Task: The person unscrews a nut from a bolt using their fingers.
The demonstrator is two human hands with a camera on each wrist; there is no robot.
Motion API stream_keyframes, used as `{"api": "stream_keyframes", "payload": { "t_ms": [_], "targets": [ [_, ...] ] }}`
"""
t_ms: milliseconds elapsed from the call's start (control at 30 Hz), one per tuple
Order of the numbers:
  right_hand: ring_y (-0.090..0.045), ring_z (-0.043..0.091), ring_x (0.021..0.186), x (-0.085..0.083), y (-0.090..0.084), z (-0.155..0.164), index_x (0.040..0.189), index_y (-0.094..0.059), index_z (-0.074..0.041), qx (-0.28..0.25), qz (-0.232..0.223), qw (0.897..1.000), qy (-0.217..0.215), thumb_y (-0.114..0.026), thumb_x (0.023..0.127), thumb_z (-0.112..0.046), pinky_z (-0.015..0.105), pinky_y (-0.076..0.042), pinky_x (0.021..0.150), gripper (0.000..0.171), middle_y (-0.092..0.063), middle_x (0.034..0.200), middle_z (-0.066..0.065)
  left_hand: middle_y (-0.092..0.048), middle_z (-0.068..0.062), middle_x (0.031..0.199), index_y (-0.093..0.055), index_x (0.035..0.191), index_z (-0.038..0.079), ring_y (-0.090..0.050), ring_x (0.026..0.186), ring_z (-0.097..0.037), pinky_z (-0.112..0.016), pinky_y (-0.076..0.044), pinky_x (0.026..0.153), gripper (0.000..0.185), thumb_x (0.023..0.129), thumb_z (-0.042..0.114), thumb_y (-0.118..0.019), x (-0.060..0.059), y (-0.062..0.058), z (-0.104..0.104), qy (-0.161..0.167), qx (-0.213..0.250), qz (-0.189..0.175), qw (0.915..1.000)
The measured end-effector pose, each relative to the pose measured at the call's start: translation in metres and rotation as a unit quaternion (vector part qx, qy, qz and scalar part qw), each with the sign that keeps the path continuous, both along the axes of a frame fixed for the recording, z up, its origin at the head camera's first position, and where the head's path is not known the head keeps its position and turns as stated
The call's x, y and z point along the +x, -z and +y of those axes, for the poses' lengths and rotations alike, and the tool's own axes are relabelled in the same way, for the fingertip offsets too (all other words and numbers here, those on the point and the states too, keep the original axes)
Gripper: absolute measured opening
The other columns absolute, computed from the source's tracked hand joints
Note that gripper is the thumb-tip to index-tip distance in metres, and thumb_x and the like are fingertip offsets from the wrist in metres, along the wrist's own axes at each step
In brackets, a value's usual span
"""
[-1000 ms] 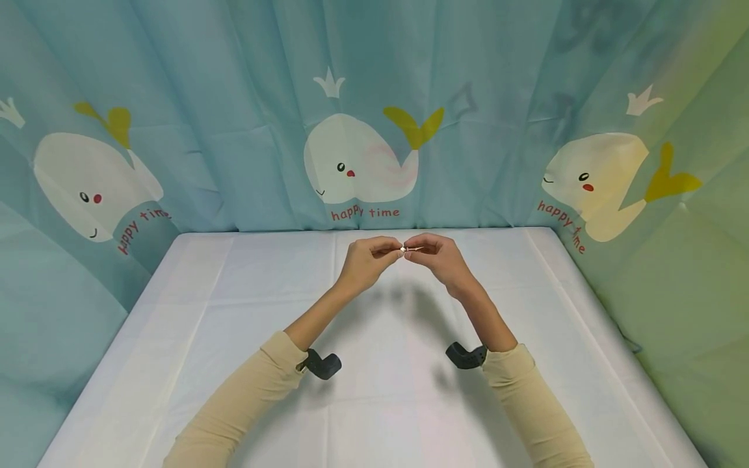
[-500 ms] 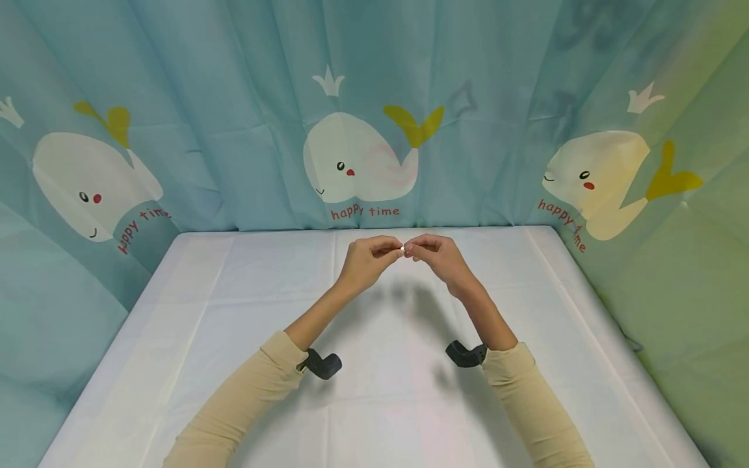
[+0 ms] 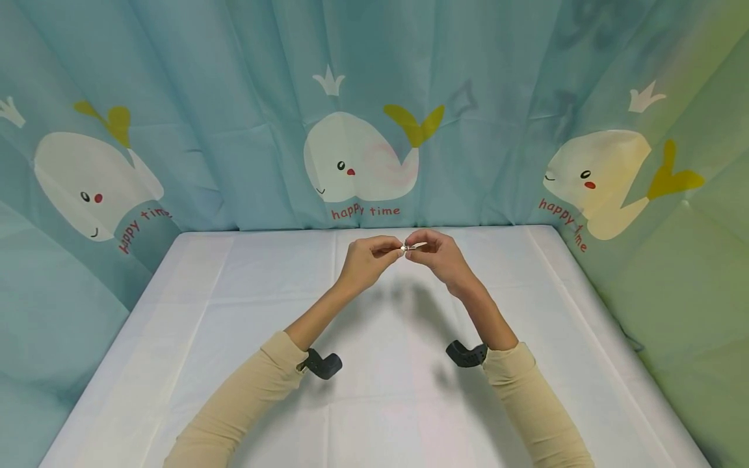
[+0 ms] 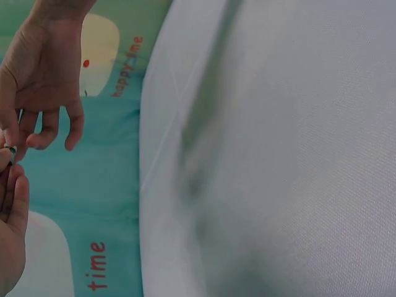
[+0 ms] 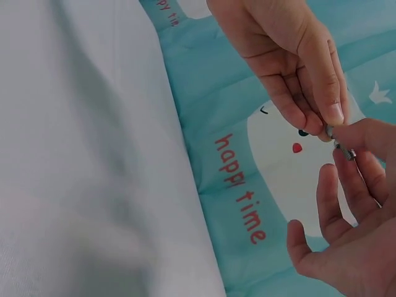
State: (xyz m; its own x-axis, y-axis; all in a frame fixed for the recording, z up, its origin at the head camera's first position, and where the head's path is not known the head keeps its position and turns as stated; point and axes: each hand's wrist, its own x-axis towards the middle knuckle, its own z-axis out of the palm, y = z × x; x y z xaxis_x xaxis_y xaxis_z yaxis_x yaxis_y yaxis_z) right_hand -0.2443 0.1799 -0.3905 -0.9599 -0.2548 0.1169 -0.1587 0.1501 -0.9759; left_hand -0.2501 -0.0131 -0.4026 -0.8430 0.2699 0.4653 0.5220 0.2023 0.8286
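Both hands raised above the white table [image 3: 234,312], fingertips meeting. Left hand [image 3: 367,260] pinching one end of a small silvery metal piece [image 3: 411,246] between thumb and forefinger; right hand [image 3: 435,255] pinching the other end, spare fingers [image 5: 328,204] loosely spread below. Tiny part, barely peeking out between the fingertips, exact shape too small to tell. Could easily slip: thin grip, twisting or pulling unevenly, and down onto the cloth, maybe bouncing towards the whale curtain [image 3: 363,156] beyond the fingers.

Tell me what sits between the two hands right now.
A small silvery metal piece, pinched by the left hand and the right hand above the white table; the head view shows it best.
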Motion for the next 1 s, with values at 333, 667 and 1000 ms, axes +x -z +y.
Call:
{"api": "stream_keyframes", "payload": {
  "t_ms": [333,667,1000],
  "targets": [
    [-0.059,0.03,0.1,-0.0006,0.0013,-0.0012,0.108,-0.069,0.0,0.005,-0.027,0.999,0.019,-0.066,0.098,-0.024,0.041,-0.045,0.095,0.026,-0.069,0.099,0.006,-0.074,-0.008,0.092,-0.076,0.098,-0.001,-0.072,0.083,-0.016,-0.027,-0.059,0.075,0.009,0.09,0.004,-0.074,0.0003,-0.0013,0.0002,0.01,0.01,0.002,0.9999],
    [-0.065,0.02,0.1,0.0003,0.0018,0.0001,0.114,-0.067,0.005,-0.007,-0.005,1.0,0.012,-0.07,0.092,-0.006,0.035,-0.052,0.091,0.024,-0.068,0.108,0.006,-0.074,-0.007,0.091,-0.076,0.097,0.0,-0.072,0.084,-0.016,-0.026,-0.058,0.076,0.008,0.09,0.005,-0.074,-0.0006,-0.0001,-0.0002,0.002,0.001,0.004,1.0],
    [-0.061,0.025,0.102,-0.0001,0.0013,-0.0004,0.123,-0.062,0.004,-0.002,-0.013,1.0,0.005,-0.067,0.097,-0.016,0.039,-0.048,0.094,0.033,-0.065,0.113,0.008,-0.074,-0.008,0.091,-0.076,0.097,0.0,-0.072,0.083,-0.017,-0.027,-0.059,0.076,0.008,0.09,0.003,-0.074,-0.0009,0.0005,-0.001,0.004,0.009,0.006,0.9999]
  ]
}}
